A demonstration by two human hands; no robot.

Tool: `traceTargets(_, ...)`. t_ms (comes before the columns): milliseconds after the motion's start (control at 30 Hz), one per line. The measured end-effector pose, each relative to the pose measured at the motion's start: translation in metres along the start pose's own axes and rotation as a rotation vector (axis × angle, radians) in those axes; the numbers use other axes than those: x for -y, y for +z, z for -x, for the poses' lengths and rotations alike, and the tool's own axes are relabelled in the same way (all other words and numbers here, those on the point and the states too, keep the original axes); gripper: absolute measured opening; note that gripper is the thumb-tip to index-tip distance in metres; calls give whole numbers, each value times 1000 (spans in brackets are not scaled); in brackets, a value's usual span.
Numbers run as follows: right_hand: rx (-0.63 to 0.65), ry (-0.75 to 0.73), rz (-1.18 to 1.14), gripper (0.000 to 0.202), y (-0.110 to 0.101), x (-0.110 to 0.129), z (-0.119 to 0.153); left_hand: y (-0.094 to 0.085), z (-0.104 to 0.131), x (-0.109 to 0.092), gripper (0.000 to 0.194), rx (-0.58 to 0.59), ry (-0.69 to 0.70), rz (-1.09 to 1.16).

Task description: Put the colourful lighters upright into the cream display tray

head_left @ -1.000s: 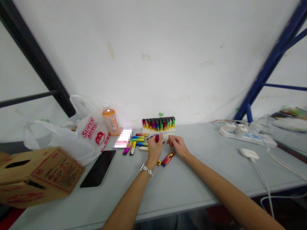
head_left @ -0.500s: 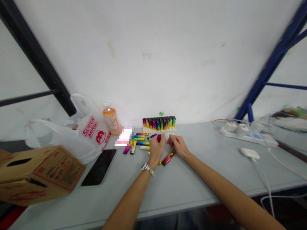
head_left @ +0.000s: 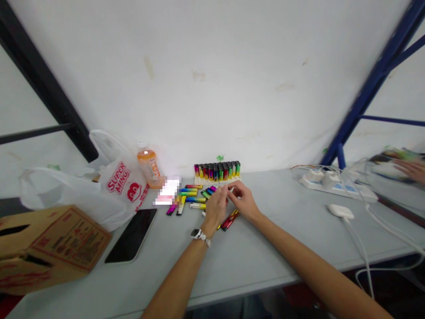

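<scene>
My left hand [head_left: 216,207], with a watch at the wrist, is closed round a dark red lighter that mostly hides behind the fingers. Fingers bent in a pinch, my right hand [head_left: 244,200] meets the left at the fingertips; what it grips is hidden. Just beyond both hands, several lighters [head_left: 216,172] stand upright in rows in a pale rack [head_left: 207,181]. A red and yellow lighter [head_left: 229,220] lies below the hands. More loose lighters, among them a blue and yellow one [head_left: 195,200] and a white and yellow one [head_left: 197,206], lie left of my left hand.
A black phone [head_left: 132,235], a cardboard box [head_left: 66,243], a white plastic bag [head_left: 113,195] and an orange drink bottle [head_left: 148,166] are on the left. To the right lie a power strip [head_left: 338,188] and a white charger [head_left: 341,211]. Another person's hand [head_left: 413,170] shows at far right.
My right hand has moved left and its fingertips now meet my left hand at the lighter. The camera view has shifted slightly. Another person's hand has appeared at the right edge.
</scene>
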State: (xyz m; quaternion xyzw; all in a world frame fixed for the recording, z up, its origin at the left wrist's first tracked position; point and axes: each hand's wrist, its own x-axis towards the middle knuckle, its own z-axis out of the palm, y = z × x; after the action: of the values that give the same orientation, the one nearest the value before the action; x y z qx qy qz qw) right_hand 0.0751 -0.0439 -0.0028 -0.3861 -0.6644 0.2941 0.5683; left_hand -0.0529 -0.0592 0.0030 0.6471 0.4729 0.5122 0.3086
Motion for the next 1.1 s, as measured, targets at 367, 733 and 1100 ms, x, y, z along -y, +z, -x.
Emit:
traceTargets(367,-154,-19,64,27,-38,-22,-42,-20,-16,13,24,152,205,-711)
traceTargets(733,2,-180,470,16,-48,-58,-94,-13,-20,14,36,290,220,-897)
traceTargets(1100,69,-114,680,23,-52,-59,-104,-4,-26,25,39,315,291,-767)
